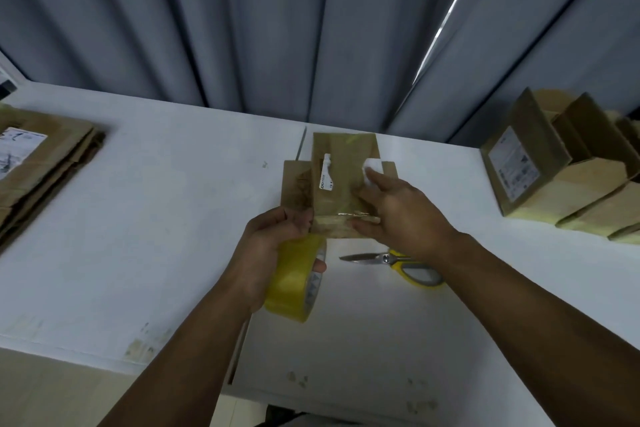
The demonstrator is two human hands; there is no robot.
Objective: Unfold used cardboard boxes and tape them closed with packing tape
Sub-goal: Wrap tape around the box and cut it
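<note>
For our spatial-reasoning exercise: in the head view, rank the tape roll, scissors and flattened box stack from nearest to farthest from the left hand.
1. Tape roll, gripped in the left hand.
2. Scissors, on the table to its right.
3. Flattened box stack, at the table's far left.

Your head camera only: wide view, facing forward and down over table [173, 201]. Left hand [273, 246] and right hand [405, 215] close below lens, centre frame. Curtain [277, 28] fills top, table edge bottom.
</note>
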